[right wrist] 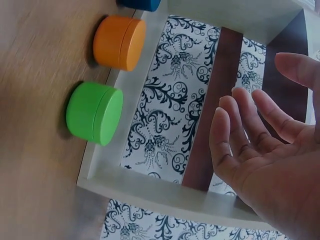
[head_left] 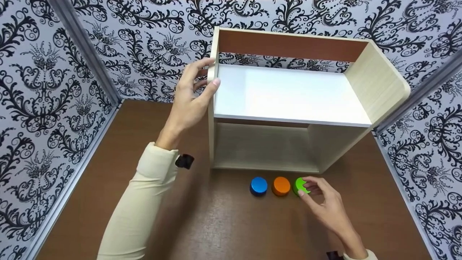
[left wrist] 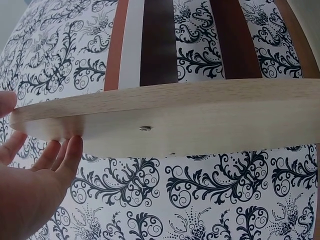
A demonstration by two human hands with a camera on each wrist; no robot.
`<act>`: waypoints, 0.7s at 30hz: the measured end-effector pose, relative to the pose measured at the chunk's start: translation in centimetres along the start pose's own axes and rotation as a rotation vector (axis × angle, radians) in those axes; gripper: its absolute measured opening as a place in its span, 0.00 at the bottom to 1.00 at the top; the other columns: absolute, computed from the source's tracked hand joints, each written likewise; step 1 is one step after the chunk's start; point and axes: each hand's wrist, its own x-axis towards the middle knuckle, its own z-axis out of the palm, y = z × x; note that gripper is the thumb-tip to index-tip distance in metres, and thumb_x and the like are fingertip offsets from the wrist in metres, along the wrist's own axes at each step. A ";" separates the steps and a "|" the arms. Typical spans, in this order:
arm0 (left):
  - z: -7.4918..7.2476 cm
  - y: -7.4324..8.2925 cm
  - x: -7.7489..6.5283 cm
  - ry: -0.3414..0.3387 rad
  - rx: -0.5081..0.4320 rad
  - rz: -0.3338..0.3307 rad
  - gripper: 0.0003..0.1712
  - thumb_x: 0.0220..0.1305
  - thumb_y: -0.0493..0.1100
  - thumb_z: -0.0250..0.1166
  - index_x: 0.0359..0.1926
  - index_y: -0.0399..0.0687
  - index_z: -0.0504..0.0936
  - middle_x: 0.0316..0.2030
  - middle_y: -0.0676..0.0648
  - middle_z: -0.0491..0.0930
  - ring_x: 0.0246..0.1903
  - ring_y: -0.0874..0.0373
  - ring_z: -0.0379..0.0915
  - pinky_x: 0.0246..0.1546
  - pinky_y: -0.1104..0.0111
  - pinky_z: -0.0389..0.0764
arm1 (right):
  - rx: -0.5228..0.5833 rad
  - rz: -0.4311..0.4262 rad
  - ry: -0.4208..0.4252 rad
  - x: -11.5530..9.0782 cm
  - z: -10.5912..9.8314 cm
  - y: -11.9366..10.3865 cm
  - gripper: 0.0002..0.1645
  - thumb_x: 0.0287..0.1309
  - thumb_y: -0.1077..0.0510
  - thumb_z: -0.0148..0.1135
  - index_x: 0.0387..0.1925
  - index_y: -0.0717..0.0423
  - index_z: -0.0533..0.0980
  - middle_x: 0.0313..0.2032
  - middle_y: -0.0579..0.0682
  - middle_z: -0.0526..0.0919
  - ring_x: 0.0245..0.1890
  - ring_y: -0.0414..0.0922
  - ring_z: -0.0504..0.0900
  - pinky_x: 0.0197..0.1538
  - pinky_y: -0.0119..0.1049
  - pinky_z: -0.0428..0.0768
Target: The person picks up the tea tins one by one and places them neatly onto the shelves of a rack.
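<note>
My left hand [head_left: 190, 101] grips the upper left side panel [left wrist: 200, 122] of a small wooden shelf unit [head_left: 288, 92], its fingers against the outer face and the thumb at the front edge. Three round lidded tins stand in a row on the table before the unit: a blue tin [head_left: 258, 186], an orange tin [head_left: 281, 186] and a green tin [right wrist: 94, 112] at the right end. Over the green tin, my right hand [head_left: 328, 206] hovers with relaxed, parted fingers. The right wrist view shows a gap between those fingers and the green lid.
The brown table [head_left: 223, 227] reaches to patterned walls [head_left: 144, 50] at the back and both sides. The unit has a white middle board [head_left: 288, 97], an open lower compartment [head_left: 263, 148] and a tall right panel [head_left: 379, 79].
</note>
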 end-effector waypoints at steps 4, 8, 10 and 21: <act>0.0 -0.1 0.1 0.000 -0.018 -0.002 0.25 0.70 0.34 0.60 0.65 0.31 0.71 0.58 0.39 0.70 0.58 0.43 0.69 0.64 0.61 0.77 | 0.029 -0.010 -0.002 -0.1 0.4 -0.4 0.22 0.57 0.64 0.74 0.53 0.49 0.81 0.43 0.43 0.82 0.43 0.41 0.81 0.43 0.23 0.82; 0.0 -0.2 0.0 0.005 -0.037 -0.011 0.24 0.70 0.34 0.61 0.65 0.32 0.72 0.57 0.40 0.70 0.58 0.44 0.70 0.63 0.61 0.78 | 0.068 -0.014 -0.007 -0.1 0.7 -0.7 0.22 0.57 0.65 0.74 0.52 0.48 0.81 0.43 0.41 0.83 0.43 0.43 0.82 0.44 0.21 0.81; 0.0 -0.2 0.0 0.008 -0.041 -0.014 0.24 0.70 0.34 0.61 0.65 0.32 0.72 0.56 0.40 0.70 0.58 0.45 0.70 0.63 0.61 0.78 | 0.088 -0.005 -0.015 -0.2 0.9 -0.8 0.22 0.57 0.65 0.73 0.52 0.48 0.81 0.43 0.40 0.83 0.44 0.44 0.82 0.45 0.22 0.81; 0.0 -0.6 0.0 0.022 -0.070 -0.015 0.25 0.70 0.34 0.61 0.65 0.31 0.72 0.56 0.40 0.71 0.59 0.40 0.69 0.64 0.61 0.78 | 0.151 0.061 -0.035 -0.2 1.3 -0.5 0.19 0.60 0.64 0.72 0.52 0.49 0.80 0.44 0.41 0.84 0.45 0.45 0.82 0.46 0.29 0.84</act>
